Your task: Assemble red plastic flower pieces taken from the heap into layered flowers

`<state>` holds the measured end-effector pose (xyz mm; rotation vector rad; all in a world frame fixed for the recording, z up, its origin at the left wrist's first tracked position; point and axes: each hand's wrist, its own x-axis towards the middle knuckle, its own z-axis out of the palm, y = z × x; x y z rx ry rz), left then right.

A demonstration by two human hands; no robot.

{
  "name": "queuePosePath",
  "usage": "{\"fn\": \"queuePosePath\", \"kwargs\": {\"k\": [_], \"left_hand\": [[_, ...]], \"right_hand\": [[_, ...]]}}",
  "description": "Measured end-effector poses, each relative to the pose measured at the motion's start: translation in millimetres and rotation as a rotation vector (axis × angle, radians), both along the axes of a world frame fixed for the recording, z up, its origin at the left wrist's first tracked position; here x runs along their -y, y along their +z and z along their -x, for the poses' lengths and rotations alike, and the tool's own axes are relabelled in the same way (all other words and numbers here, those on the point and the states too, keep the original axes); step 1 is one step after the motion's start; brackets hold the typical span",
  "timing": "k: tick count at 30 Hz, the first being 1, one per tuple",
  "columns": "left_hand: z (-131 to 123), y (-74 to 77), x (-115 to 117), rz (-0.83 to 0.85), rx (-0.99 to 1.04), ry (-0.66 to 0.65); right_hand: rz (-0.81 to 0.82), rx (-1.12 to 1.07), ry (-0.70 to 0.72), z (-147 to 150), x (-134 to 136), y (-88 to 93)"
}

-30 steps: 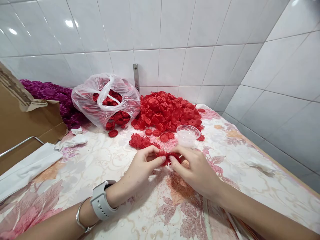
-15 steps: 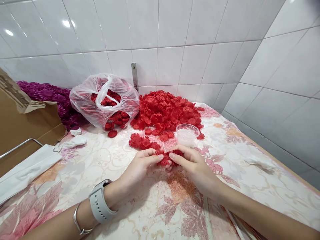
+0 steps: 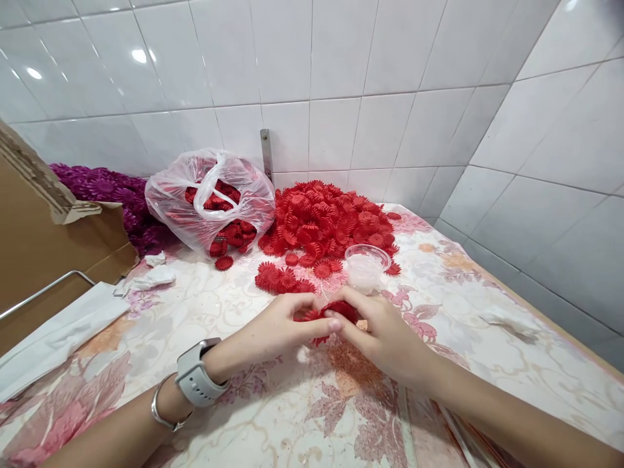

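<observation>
Hands (image 3: 280, 323) with red flowers (image 3: 345, 310) between

Craft corner indoors, home or workshop unclear: white wall tiles (image 3: 336, 55), floral tablecloth (image 3: 205, 305), red flower heap (image 3: 331, 218).

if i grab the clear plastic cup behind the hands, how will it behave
The clear plastic cup looks thin-walled, so it is probably light and may flex if squeezed. Its smooth, shiny surface could be slippery. It seems wider at the rim than below, so a push near the top might tip it.
</observation>
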<state>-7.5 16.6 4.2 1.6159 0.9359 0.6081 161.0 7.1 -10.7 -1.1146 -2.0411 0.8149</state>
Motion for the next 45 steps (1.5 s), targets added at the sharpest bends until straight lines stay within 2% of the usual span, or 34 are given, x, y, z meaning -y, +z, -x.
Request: {"fn": "queuePosePath", "kwargs": {"k": [3, 7, 11, 15, 20, 22, 26, 28, 30, 31, 33, 34, 35, 37, 41, 45], "left_hand": [[2, -3.0, -4, -0.109, -0.084, -0.078], [4, -1.1, -4, -0.035, -0.059, -0.111], [2, 3.0, 2, 0.07, 0.094, -0.105], [-2, -1.7, 5, 0.289, 0.286, -0.121], [-4, -9.7, 3, 0.478, 0.436, -0.095], [-3, -9.8, 2, 0.473, 0.479, -0.077], [-2, -7.8, 3, 0.345, 0.54, -0.019], [-3, -7.5, 1, 0.323, 0.491, -0.016], [0, -7.2, -6, 0.228, 0.409, 0.063], [3, -6.8, -12, 0.127, 0.348, 0.148], [14, -5.4, -27, -0.187, 0.144, 0.377], [21, -4.5, -35, -0.374, -0.03, 0.49], [28, -3.6, -43, -0.511, -0.241, 0.539], [43, -2.0, -56, -0.568, -0.355, 0.618], [59, -0.5, -66, -0.629, -0.473, 0.655], [59, -1.2, -65, -0.654, -0.486, 0.555]], "right_hand": [[-0.049, 0.091, 0.029, 0, 3, 0.8], [0.019, 0.088, 0.023, -2, 5, 3.6], [0.318, -0.232, 0.102, -2, 4, 5.6], [0.679, -0.598, 0.228, 3, 2, 1.1], [0.889, -0.839, 0.216, 7, 0, -4.5], [0.938, -0.936, 0.218, 7, -1, -4.8], [0.926, -1.1, 0.254, 8, -5, -6.4], [0.894, -1.072, 0.241, 8, -6, -8.2], [0.857, -1.006, 0.164, 7, -6, -10.2], [0.826, -0.96, 0.115, 6, -6, -11.0], [0.738, -0.857, 0.044, 4, -6, -12.1], [0.702, -0.807, 0.028, 3, -6, -12.5], [0.677, -0.759, 0.025, 3, -6, -12.7], [0.663, -0.696, 0.022, 2, -6, -12.8], [0.703, -0.679, 0.021, 2, -6, -12.6], [0.738, -0.693, 0.045, 1, -4, -11.0]]}}
